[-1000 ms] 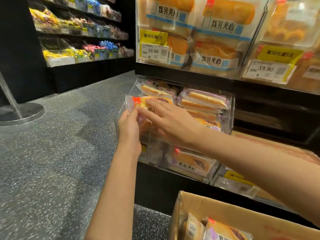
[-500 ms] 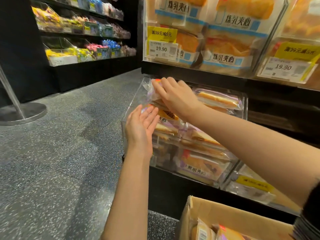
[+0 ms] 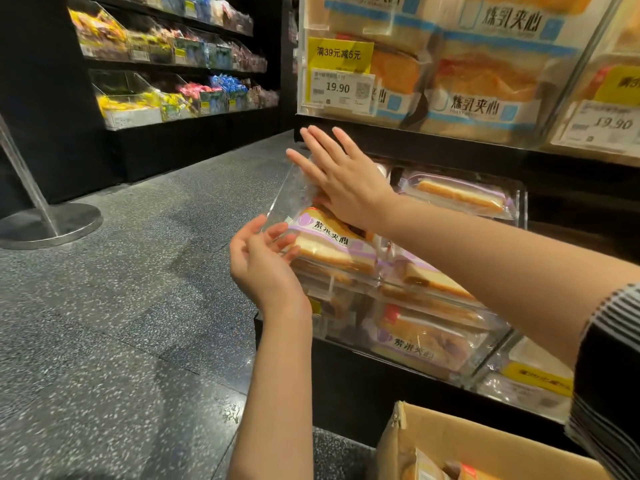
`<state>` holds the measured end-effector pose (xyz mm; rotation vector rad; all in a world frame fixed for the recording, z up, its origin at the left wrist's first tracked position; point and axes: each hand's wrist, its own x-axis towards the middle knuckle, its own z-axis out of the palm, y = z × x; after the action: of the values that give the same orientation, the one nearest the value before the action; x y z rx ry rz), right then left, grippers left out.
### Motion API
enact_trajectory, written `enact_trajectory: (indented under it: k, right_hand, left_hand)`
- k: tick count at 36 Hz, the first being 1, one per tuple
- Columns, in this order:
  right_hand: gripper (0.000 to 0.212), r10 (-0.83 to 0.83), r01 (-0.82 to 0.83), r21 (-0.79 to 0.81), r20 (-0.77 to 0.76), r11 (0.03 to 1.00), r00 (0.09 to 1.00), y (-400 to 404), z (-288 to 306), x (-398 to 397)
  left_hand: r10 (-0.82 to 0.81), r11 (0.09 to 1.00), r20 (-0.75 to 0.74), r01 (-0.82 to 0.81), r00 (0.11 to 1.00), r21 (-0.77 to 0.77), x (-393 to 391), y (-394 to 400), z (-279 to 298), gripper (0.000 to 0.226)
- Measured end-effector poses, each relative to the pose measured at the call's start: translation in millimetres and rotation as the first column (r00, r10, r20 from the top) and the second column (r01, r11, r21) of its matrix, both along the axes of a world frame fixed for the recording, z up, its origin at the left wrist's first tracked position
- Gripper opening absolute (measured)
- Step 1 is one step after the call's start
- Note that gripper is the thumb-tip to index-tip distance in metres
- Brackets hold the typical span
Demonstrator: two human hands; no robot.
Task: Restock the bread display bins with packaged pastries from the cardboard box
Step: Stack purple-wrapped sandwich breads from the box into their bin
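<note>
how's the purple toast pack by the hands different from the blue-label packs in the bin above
The purple toast pack lies tilted in the clear lower bin, purple-banded, with the right hand flat above it. The blue-label packs stand upright in the upper bin, blue-banded, untouched. Both are clear-wrapped toast with printed labels.

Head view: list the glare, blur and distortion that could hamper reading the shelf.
Head view: right-hand price tag is smeared and barely readable, left price tag reads sharply; clear bin walls catch glare; wide-angle bending tilts the shelf edges; both the right hand and left hand show slight blur.
</note>
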<state>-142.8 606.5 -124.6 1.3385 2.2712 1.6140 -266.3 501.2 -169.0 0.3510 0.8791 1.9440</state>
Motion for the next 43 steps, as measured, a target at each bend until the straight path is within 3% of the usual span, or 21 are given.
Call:
enact_trajectory:
  k: [10,13,17,20,27,35,43]
  right_hand:
    - [0.083,-0.071,0.053,0.174,0.101,0.983,0.992,5,-2,-5]
    - [0.082,0.135,-0.142,0.116,0.066,0.983,0.989,-2,6,-9]
    - [0.063,0.315,-0.314,-0.034,0.175,0.949,0.933,-5,3,6]
    - [0.055,0.286,-0.276,-0.087,0.140,0.957,0.948,-2,-1,18]
    - [0.066,0.134,-0.105,-0.167,0.174,0.980,0.976,3,4,25]
    - [0.061,0.017,0.023,-0.350,0.111,0.936,0.994,-8,16,9]
    - [0.050,0.049,-0.053,-0.480,-0.020,0.876,0.999,-70,29,0]
  left_hand:
    - [0.052,0.998,0.001,-0.052,0.999,-0.046,-10,-3,0,0.031]
    - [0.035,0.998,0.012,-0.034,0.999,-0.045,-8,-3,0,0.030]
    - [0.015,0.999,0.015,-0.014,1.000,-0.045,-4,-2,-2,0.030]
    - [0.001,0.999,0.006,-0.001,1.000,-0.051,-1,-1,-3,0.028]
    - [-0.017,0.999,-0.032,0.016,0.999,-0.034,1,1,-7,0.029]
    - [-0.109,0.994,-0.197,0.110,0.974,-0.006,2,-2,-3,0.028]
    - [-0.190,0.980,-0.491,0.198,0.851,-0.036,11,-13,0,0.028]
